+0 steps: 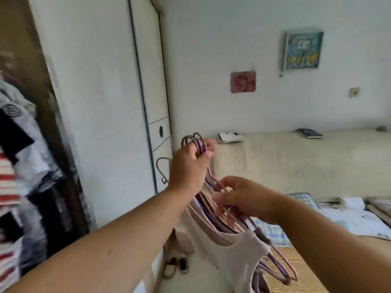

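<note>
Mid-frame, the left hand [188, 168] gripped the hangers [197, 142] by their hooks; fingers of the right hand [247, 197] pinched one. A top [239, 250] was on; hanging it in the wardrobe [25, 34], at left, seemed left to do.

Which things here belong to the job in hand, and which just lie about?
In use: bundle of pink and purple hangers, gripped by left hand and right hand; pale pink sleeveless top on them.
Lying about: dark flat book and white papers on beige headboard; small red wall picture.
</note>
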Demonstrator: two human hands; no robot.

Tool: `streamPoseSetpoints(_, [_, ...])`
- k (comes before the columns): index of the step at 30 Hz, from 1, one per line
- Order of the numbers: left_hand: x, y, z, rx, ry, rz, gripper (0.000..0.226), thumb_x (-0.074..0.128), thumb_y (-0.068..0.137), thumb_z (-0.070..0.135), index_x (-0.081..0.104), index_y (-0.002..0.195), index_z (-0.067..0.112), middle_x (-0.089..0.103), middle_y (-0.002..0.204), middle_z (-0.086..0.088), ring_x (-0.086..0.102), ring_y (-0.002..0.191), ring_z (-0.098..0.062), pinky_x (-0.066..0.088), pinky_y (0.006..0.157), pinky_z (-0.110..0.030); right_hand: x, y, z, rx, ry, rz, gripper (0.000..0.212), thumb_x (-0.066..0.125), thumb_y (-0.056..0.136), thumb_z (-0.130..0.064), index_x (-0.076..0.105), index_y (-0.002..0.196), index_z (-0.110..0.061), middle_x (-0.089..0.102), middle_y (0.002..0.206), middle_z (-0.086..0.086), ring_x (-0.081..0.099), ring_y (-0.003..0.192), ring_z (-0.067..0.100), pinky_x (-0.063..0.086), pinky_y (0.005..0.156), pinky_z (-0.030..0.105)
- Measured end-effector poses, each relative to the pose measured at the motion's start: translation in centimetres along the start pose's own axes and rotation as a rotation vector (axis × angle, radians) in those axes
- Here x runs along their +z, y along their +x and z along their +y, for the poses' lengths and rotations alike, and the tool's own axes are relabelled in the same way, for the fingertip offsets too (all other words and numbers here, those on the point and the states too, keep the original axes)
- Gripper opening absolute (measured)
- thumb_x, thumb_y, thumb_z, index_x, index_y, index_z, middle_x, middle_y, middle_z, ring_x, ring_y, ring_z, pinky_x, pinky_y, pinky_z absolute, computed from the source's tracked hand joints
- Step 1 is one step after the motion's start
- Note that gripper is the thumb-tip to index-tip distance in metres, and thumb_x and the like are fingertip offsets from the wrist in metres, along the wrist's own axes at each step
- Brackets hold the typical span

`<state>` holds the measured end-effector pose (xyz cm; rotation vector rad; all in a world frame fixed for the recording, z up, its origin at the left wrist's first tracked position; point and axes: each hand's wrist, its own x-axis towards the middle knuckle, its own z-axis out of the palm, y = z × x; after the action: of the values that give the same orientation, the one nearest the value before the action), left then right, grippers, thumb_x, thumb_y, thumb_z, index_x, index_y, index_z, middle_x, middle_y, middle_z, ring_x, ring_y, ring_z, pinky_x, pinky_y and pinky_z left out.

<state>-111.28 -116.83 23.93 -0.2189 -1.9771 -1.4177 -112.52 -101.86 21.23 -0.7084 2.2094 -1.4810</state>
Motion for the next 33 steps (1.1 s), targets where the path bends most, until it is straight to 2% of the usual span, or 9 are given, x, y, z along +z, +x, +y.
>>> streamPoseSetpoints(3, [-5.3, -1.0, 0.5, -0.005, 0.054, 0.046, 0.031, 0.058, 0.087, 0.008, 0.064, 0.084, 0.038, 0.072, 0.097, 0.010, 0.067, 0.096, -0.010, 0.052, 0.093, -0.040, 3.9, 0.7, -2.2, -0.069, -0.079, -0.020, 0.022, 0.073, 0.080, -0.018, 0.061, 0.097, -0.023, 0.073, 0.079, 0.007, 0.063, 0.056, 0.013, 0.049, 0.053, 0.021])
streamPoseSetpoints(7, [-12.8, -2.7, 1.4, -0.024, 0.124, 0.073, 0.030, 0.057, 0.086, 0.005, 0.062, 0.081, 0.034, 0.072, 0.099, 0.002, 0.067, 0.098, -0.017, 0.049, 0.096, -0.041, 9.9, 0.8, -5.5, -0.140, -0.160, -0.023, 0.025, 0.075, 0.078, -0.022, 0.063, 0.099, -0.021, 0.073, 0.077, 0.003, 0.061, 0.053, 0.009, 0.047, 0.051, 0.018])
streamPoseSetpoints(11, [-19.5, -4.1, 3.0, -0.071, 0.165, 0.087, 0.027, 0.050, 0.090, 0.001, 0.059, 0.089, 0.026, 0.069, 0.093, 0.008, 0.067, 0.092, -0.006, 0.051, 0.092, -0.031, 16.1, 1.2, -8.9, -0.194, -0.198, -0.041, 0.023, 0.075, 0.077, -0.025, 0.064, 0.096, -0.022, 0.073, 0.075, -0.002, 0.060, 0.052, 0.008, 0.045, 0.048, 0.019])
streamPoseSetpoints(16, [-27.7, -5.3, 5.0, -0.066, 0.242, 0.191, 0.018, 0.048, 0.094, 0.002, 0.056, 0.092, 0.018, 0.066, 0.088, 0.011, 0.064, 0.078, 0.007, 0.050, 0.069, -0.012, 22.5, 2.1, -13.6, -0.272, -0.216, -0.123, 0.021, 0.074, 0.075, -0.029, 0.065, 0.094, -0.025, 0.073, 0.076, 0.004, 0.058, 0.052, 0.010, 0.048, 0.053, 0.024])
streamPoseSetpoints(20, [-33.8, -5.3, 7.0, -0.073, 0.306, 0.238, 0.012, 0.048, 0.094, 0.002, 0.057, 0.096, 0.010, 0.067, 0.095, 0.000, 0.068, 0.091, -0.013, 0.055, 0.083, -0.030, 26.0, 3.3, -17.8, -0.395, -0.252, -0.246, 0.018, 0.072, 0.074, -0.031, 0.068, 0.090, -0.026, 0.070, 0.074, 0.010, 0.058, 0.056, 0.013, 0.049, 0.059, 0.027])
streamPoseSetpoints(25, [-39.9, -3.1, 8.7, -0.122, 0.436, 0.286, 0.021, 0.052, 0.092, 0.002, 0.055, 0.081, 0.020, 0.069, 0.097, -0.006, 0.068, 0.080, -0.012, 0.057, 0.079, -0.032, 28.5, 6.2, -22.6, -0.545, -0.294, -0.485, 0.019, 0.069, 0.080, -0.030, 0.062, 0.098, -0.028, 0.062, 0.066, -0.002, 0.055, 0.057, 0.013, 0.047, 0.054, 0.023])
streamPoseSetpoints(27, [-41.7, -1.9, 9.1, -0.138, 0.495, 0.307, 0.021, 0.053, 0.091, 0.002, 0.056, 0.079, 0.019, 0.070, 0.100, -0.013, 0.069, 0.083, -0.021, 0.056, 0.083, -0.042, 28.6, 7.2, -23.9, -0.590, -0.332, -0.521, 0.023, 0.069, 0.081, -0.030, 0.061, 0.103, -0.032, 0.063, 0.068, -0.005, 0.057, 0.062, 0.013, 0.047, 0.056, 0.021])
streamPoseSetpoints(30, [-44.1, 0.5, 9.7, -0.122, 0.552, 0.385, 0.023, 0.055, 0.089, 0.003, 0.057, 0.075, 0.022, 0.071, 0.086, -0.006, 0.070, 0.082, -0.025, 0.054, 0.085, -0.049, 28.3, 9.7, -25.8, -0.692, -0.341, -0.559, 0.026, 0.068, 0.083, -0.028, 0.062, 0.108, -0.030, 0.067, 0.074, -0.008, 0.058, 0.061, 0.003, 0.044, 0.056, 0.013])
streamPoseSetpoints(33, [-45.9, 3.2, 10.1, -0.090, 0.537, 0.427, 0.020, 0.053, 0.091, 0.002, 0.056, 0.081, 0.019, 0.068, 0.084, -0.004, 0.069, 0.078, -0.023, 0.056, 0.082, -0.044, 28.3, 12.4, -27.7, -0.767, -0.269, -0.539, 0.027, 0.067, 0.084, -0.027, 0.065, 0.110, -0.029, 0.070, 0.083, -0.002, 0.060, 0.063, 0.005, 0.045, 0.059, 0.018])
